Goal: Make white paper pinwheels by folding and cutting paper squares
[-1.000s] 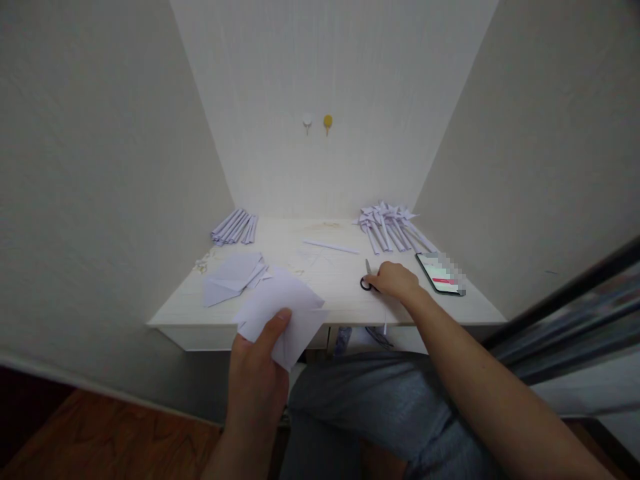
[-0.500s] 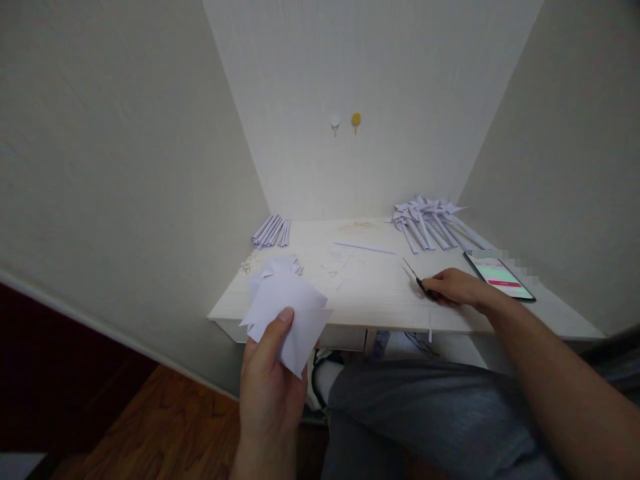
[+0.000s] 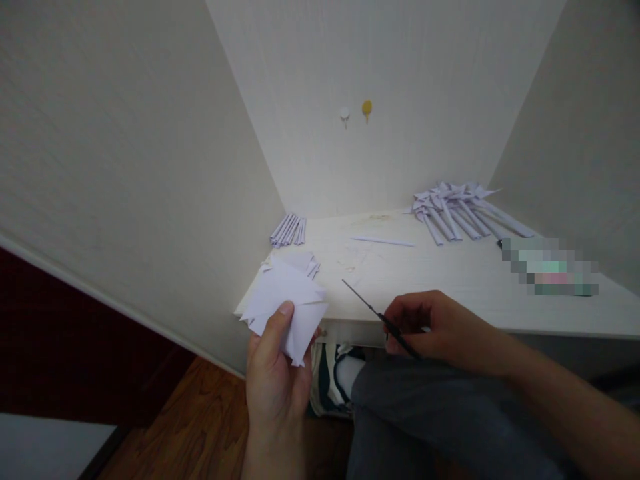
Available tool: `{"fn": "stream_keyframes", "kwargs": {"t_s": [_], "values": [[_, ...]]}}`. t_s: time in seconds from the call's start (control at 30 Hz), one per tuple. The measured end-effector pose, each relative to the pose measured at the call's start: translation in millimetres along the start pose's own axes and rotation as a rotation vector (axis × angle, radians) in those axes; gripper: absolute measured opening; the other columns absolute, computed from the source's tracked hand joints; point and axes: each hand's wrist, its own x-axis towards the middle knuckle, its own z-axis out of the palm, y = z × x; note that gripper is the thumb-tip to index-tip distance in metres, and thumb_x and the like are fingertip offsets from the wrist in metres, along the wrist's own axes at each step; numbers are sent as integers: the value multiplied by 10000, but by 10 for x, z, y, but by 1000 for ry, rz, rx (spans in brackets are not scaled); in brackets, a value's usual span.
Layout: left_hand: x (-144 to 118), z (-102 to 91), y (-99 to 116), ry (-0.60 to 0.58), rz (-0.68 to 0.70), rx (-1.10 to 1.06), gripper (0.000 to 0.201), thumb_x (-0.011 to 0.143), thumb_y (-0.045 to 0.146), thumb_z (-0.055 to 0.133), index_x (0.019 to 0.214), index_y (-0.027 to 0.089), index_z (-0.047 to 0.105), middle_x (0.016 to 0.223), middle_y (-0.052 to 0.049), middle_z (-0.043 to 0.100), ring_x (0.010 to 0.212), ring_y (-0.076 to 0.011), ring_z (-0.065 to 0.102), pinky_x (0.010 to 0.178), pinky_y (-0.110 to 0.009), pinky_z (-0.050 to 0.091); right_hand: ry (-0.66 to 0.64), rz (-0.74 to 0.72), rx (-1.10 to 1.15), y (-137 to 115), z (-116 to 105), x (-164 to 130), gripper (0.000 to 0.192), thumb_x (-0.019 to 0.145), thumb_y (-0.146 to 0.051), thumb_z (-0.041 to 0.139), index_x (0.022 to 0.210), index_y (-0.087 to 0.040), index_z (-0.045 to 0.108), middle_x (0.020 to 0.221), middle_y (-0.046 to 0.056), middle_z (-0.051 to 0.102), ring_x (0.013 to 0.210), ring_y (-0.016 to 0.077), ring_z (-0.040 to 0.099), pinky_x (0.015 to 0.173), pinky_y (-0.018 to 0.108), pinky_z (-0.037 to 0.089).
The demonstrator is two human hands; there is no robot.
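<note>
My left hand [image 3: 276, 373] is closed on a white paper square [image 3: 285, 293] with slits cut in from its corners, the thumb pressed on its face. Behind it, more cut paper pieces [image 3: 311, 263] lie on the white desk. My right hand [image 3: 420, 321] grips black-handled scissors [image 3: 393, 327] near the desk's front edge. Their thin blades look closed and point up and left toward the paper, apart from it.
Rolled paper sticks [image 3: 289, 230] are bundled at the desk's back left. Paper pinwheels on sticks [image 3: 453, 207] are heaped at the back right. A single thin paper stick [image 3: 383, 241] lies mid-desk [image 3: 440, 267]. A partly blurred phone [image 3: 550, 270] rests at right.
My right hand has lifted the scissors off the desk and brought them left, closer to the paper. My left hand still holds the paper square. The view has shifted slightly.
</note>
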Motion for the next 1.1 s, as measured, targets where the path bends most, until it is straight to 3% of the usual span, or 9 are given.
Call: {"fn": "stream_keyframes", "kwargs": {"t_s": [0.17,0.4,0.67,1.1], "values": [[4,-16,6,-16,-3,-1,357,693,183,801,1039,206,718,747,45,691,579,-111,638,519,-201,555,34,-17,-26,-82,65,-60,221,582,-226,850,627,-204,636,559,-53,553,523,107,460,468,215,365],[-15,7,-1,-32,7,-22,371,680,161,804,1040,195,725,728,37,698,607,-136,673,518,-211,576,-39,59,-99,-94,72,-72,347,600,-336,868,670,-199,557,587,-73,465,573,105,413,510,224,344],[-48,41,-8,-36,27,-28,483,710,165,800,1180,215,703,984,-41,787,724,-157,723,617,-220,608,-28,48,-120,-121,60,-89,339,621,-344,839,669,-203,536,605,-70,472,584,108,396,525,239,317],[-59,30,-32,-38,26,-29,407,737,182,807,1134,206,725,770,19,753,615,-121,671,800,-279,619,-16,31,-166,-130,51,-109,322,641,-339,808,658,-208,514,602,-67,461,600,117,380,539,252,309]]}}
